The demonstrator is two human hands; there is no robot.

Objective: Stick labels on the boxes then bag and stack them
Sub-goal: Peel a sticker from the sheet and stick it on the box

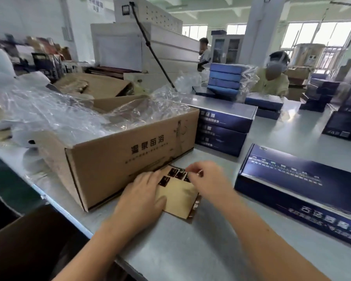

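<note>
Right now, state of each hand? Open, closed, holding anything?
Left hand: open, flat, pressing the label sheet down.
Right hand: fingers curled, pinching a label on that sheet.

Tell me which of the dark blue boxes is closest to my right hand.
The single flat blue box lying just right of your right hand. The stack of blue boxes beside the cardboard carton sits farther back.

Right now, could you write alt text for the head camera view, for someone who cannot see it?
A person's left hand presses flat on a tan label sheet on a grey table while the right hand picks at its dark labels. A cardboard carton stands left, a dark blue box right.
</note>
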